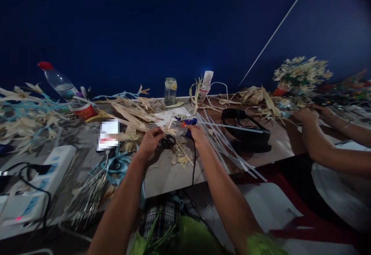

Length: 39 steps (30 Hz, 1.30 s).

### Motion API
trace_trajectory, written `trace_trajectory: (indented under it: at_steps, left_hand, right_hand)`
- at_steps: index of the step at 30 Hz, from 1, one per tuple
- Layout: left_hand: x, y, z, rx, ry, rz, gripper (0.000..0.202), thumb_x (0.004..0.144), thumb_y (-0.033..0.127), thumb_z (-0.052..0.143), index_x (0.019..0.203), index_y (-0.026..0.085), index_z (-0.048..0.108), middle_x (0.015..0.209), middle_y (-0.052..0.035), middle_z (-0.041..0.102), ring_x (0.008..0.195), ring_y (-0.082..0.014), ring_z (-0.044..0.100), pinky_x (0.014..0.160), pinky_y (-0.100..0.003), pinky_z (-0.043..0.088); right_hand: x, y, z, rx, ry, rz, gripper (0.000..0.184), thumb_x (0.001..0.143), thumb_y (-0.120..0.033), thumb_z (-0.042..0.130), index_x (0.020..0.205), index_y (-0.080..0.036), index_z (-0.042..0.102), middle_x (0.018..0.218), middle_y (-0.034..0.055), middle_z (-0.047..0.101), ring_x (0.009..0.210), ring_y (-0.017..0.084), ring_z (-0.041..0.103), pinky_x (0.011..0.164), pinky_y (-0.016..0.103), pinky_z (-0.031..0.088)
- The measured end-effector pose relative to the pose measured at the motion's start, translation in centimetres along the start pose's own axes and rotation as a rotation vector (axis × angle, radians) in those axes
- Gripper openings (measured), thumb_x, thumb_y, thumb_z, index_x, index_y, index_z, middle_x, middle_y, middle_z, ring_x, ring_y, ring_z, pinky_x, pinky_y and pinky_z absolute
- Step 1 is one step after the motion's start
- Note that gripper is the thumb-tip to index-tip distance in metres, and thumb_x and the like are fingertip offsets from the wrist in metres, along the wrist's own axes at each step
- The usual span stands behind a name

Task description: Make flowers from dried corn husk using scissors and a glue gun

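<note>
Glue gun (190, 122) in right hand (198, 134) — flowers (301, 71) in red pot (280, 90).

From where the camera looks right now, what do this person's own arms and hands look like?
The left hand and right hand wear no gloves, and no watch or bracelet shows on either wrist. Both forearms are bare. A green sleeve shows on the right arm; none can be made out on the left.
</note>
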<state>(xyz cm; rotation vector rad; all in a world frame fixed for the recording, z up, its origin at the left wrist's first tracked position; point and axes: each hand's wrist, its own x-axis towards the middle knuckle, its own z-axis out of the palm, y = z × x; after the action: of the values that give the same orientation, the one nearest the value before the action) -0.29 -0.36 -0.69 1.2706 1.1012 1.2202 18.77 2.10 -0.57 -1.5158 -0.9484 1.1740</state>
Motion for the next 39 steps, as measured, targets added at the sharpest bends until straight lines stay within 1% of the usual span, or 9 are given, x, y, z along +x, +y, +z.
trace_trajectory:
  at_steps: [3,5,7,10,14,18,25,33,39]
  left_hand:
    - [0.0,-0.2,0.0,-0.011,-0.042,0.005,0.011,0.062,0.025,0.065,0.065,0.015,0.061,0.062,0.0010,0.054,0.062,-0.0117,0.046,0.061,-0.024,0.035]
    - [0.0,-0.3,-0.1,-0.005,-0.059,-0.003,0.013,0.062,0.026,0.065,0.067,0.015,0.062,0.064,0.0002,0.056,0.064,-0.0124,0.048,0.062,-0.024,0.036]
    - [0.0,-0.2,-0.1,0.004,-0.069,-0.014,0.013,0.063,0.026,0.065,0.069,0.015,0.064,0.066,0.0001,0.058,0.064,-0.0122,0.049,0.063,-0.024,0.037]
    - [-0.2,0.3,-0.1,0.007,-0.067,-0.026,0.012,0.063,0.025,0.065,0.070,0.015,0.065,0.067,0.0002,0.060,0.064,-0.0119,0.050,0.064,-0.024,0.037]
    - [-0.3,0.9,0.1,-0.017,-0.046,-0.050,0.015,0.061,0.025,0.067,0.071,0.014,0.067,0.069,-0.0008,0.064,0.066,-0.0136,0.053,0.067,-0.025,0.039]
    - [-0.4,1.0,0.4,-0.082,-0.010,-0.077,0.019,0.060,0.025,0.069,0.076,0.015,0.069,0.076,-0.0031,0.067,0.072,-0.0161,0.057,0.071,-0.027,0.041]
    - [-0.2,1.1,0.3,-0.035,0.008,-0.089,0.018,0.061,0.025,0.070,0.076,0.015,0.070,0.078,-0.0033,0.068,0.075,-0.0175,0.058,0.072,-0.027,0.043]
    - [-0.3,0.9,-0.2,0.065,-0.036,-0.056,0.017,0.065,0.027,0.068,0.077,0.016,0.071,0.080,-0.0046,0.068,0.079,-0.0190,0.058,0.077,-0.029,0.043]
    - [-0.3,0.4,-0.6,0.135,-0.100,-0.076,0.013,0.066,0.026,0.067,0.073,0.016,0.070,0.074,-0.0038,0.065,0.074,-0.0182,0.057,0.075,-0.029,0.043]
  right_hand:
    - [-1.1,-1.4,-0.7,0.397,-0.110,0.129,0.018,0.057,-0.023,0.061,0.067,-0.019,0.046,0.050,-0.0068,0.047,0.046,0.009,0.049,0.049,0.023,0.045]
    - [-1.9,-2.4,-1.0,0.568,-0.195,0.083,0.024,0.055,-0.019,0.062,0.074,-0.019,0.048,0.061,-0.0043,0.057,0.054,0.010,0.053,0.057,0.026,0.050]
    - [-2.5,-3.1,-1.1,0.612,-0.266,-0.014,0.028,0.057,-0.021,0.062,0.082,-0.019,0.050,0.075,-0.0015,0.063,0.053,0.008,0.052,0.056,0.026,0.049]
    - [-2.9,-3.7,-1.2,0.550,-0.400,-0.142,0.024,0.063,-0.024,0.060,0.085,-0.019,0.053,0.084,0.0010,0.064,0.049,0.007,0.048,0.049,0.023,0.044]
    - [-2.3,-3.8,-1.3,0.434,-0.569,-0.172,0.017,0.068,-0.026,0.059,0.081,-0.014,0.058,0.062,-0.0006,0.057,0.047,0.007,0.044,0.046,0.022,0.039]
    - [-0.9,-3.5,-1.5,0.343,-0.687,-0.224,0.022,0.070,-0.027,0.060,0.086,-0.013,0.061,0.050,-0.0044,0.048,0.043,0.007,0.040,0.045,0.022,0.037]
    - [0.2,-3.2,-3.4,0.197,-0.749,-0.263,0.023,0.069,-0.032,0.063,0.085,-0.015,0.060,0.088,0.0049,0.062,0.048,0.005,0.046,0.046,0.023,0.039]
    - [0.4,-3.6,-5.9,-0.081,-0.728,-0.350,0.029,0.072,-0.042,0.060,0.082,-0.015,0.063,0.067,0.0031,0.060,0.055,0.011,0.047,0.054,0.025,0.041]
    - [0.8,-3.8,-7.2,-0.175,-0.826,-0.331,0.032,0.073,-0.044,0.060,0.082,-0.014,0.065,0.078,0.0053,0.064,0.058,0.010,0.048,0.055,0.023,0.041]
